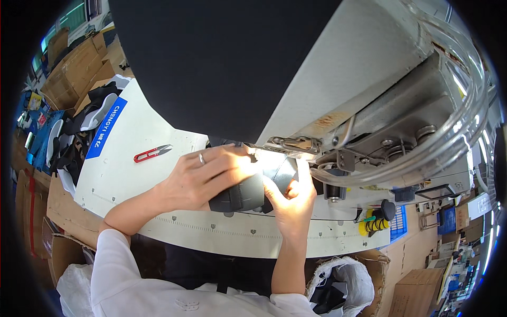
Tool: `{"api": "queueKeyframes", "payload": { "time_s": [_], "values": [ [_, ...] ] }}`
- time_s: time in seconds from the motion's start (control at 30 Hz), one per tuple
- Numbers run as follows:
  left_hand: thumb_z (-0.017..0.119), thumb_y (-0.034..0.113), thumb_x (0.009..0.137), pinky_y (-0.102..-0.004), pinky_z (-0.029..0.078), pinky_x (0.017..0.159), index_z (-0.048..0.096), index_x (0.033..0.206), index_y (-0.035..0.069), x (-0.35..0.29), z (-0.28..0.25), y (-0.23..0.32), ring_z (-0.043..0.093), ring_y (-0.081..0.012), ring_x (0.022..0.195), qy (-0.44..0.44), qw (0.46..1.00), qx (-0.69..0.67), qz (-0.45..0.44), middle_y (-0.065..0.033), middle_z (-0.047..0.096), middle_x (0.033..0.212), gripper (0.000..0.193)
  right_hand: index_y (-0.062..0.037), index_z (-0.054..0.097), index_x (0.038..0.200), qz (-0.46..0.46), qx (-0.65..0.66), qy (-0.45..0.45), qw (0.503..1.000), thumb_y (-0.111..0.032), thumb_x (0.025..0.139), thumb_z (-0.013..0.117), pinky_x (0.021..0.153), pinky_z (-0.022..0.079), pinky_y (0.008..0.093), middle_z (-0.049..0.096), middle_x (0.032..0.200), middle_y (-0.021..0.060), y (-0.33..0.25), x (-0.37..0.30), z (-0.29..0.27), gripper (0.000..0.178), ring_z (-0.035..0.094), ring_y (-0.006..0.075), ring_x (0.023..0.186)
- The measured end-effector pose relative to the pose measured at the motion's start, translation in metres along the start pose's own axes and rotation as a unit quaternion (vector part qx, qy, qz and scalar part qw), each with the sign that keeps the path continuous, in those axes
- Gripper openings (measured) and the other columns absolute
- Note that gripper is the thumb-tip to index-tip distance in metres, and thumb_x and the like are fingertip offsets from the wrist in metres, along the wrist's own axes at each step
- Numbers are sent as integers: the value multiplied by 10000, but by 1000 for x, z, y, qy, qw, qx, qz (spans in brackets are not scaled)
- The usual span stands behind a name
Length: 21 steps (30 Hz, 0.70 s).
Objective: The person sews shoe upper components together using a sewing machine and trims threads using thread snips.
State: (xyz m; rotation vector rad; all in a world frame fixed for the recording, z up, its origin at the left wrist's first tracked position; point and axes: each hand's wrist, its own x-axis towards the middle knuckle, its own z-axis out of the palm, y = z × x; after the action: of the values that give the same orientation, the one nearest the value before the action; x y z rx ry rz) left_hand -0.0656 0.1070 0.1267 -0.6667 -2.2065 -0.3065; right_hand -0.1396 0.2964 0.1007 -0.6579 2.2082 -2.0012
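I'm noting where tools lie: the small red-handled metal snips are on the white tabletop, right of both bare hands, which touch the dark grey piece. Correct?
The side is wrong: the head view shows the small red-handled metal snips on the white tabletop, left of the bare left hand and bare right hand, which touch the dark grey piece.

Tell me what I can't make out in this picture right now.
All in the head view:
Stitching spot under the sewing machine: washed out by glare, partly covered by the machine.
Left hand: ends of some fingers lost in that glare.
Black piece: underside turned away from the camera.
White bag: depth hidden by dark pieces inside.
Sewing machine: top cut off by the upper edge.
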Motion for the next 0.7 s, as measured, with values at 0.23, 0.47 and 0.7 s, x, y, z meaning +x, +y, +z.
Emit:
{"api": "queueKeyframes", "payload": {
  "time_s": [0.23,0.47,0.7],
  "values": [
    [611,38,564,-335,589,754,671,1020,29,-14,9,-5,668,-279,915,23,999,-47,14,-82,641,1023,460,123,321,1373,-22,47,7,999,41,769,728,541,425,162,665,822,81,12,0,2,733,567,46,654],
    [609,6,546,-356,586,753,662,1005,33,-12,10,-13,656,-286,984,33,998,-52,8,-72,644,1015,463,109,299,1392,-15,67,17,998,54,781,711,562,422,165,677,848,92,12,-4,10,739,549,43,647],
    [624,-27,613,-341,582,706,672,994,54,-9,8,-8,666,-271,939,35,998,-58,-4,-62,643,974,393,90,312,1385,-27,62,18,998,62,795,695,586,420,168,679,847,86,17,-4,8,704,553,45,679]
  ]
}}
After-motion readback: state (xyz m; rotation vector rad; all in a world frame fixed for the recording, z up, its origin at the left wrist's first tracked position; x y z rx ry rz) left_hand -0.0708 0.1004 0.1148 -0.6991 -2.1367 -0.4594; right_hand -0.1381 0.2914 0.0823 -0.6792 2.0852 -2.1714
